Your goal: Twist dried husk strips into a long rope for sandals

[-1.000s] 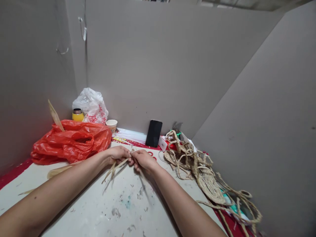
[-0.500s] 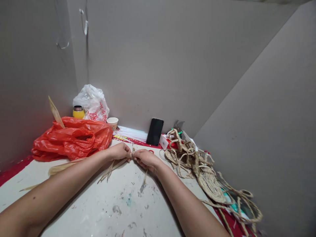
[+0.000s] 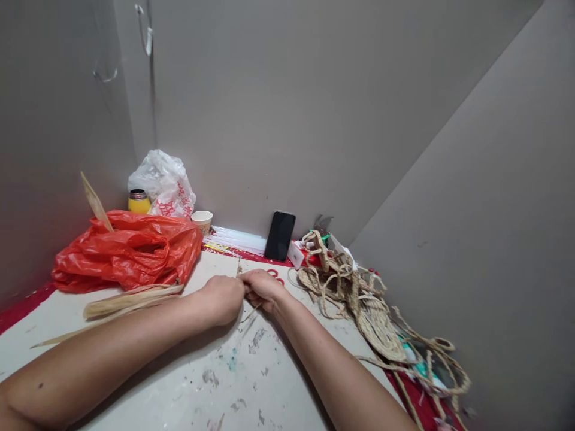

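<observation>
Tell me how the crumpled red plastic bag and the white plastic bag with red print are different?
The crumpled red plastic bag is wider and lies low and flat on the table; the white plastic bag with red print is smaller and stands up bunched by the wall. The red one sits nearer the hands, with a dry leaf strip poking up beside it; the white one sits behind it, next to a yellow jar. Both are thin, crinkly plastic.

I sit at a small craft corner with plain grey walls all around. My table has old paint spots. Woven straw sandals, dry leaf strips and a red plastic bag lie on it.
</observation>
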Available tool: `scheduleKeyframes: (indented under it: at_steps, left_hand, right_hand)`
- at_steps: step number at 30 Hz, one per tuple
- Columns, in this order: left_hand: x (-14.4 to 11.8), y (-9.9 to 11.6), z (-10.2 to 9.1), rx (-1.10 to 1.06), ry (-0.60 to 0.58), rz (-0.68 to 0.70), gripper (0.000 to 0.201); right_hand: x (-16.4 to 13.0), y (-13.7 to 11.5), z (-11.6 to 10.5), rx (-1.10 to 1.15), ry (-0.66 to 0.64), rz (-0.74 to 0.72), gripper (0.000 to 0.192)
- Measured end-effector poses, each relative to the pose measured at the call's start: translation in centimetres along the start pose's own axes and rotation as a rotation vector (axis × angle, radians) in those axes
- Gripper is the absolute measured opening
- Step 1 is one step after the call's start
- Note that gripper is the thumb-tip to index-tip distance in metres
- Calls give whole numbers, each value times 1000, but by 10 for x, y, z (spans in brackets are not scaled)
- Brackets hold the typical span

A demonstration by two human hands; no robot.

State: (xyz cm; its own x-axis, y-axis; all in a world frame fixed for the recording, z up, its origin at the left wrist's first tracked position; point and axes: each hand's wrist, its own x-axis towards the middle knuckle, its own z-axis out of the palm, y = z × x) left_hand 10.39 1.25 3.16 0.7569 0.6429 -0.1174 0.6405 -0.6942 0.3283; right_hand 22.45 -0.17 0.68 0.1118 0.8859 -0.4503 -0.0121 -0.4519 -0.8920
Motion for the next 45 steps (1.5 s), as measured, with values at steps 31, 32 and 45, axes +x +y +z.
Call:
scheduleKeyframes:
  at_steps: [31, 32, 45]
  left_hand:
    - [30, -45, 10, -988, -106, -258, 23]
    - [30, -45, 11, -972, -94, -255, 23]
    - [28, -38, 12, -876, -8, -283, 17]
  right_hand:
    - [-8, -6, -22, -348, -152, -132, 21]
    - [-8, -6, -22, -377, -131, -141, 22]
    - [-13, -10, -22, -661, 13, -242, 25]
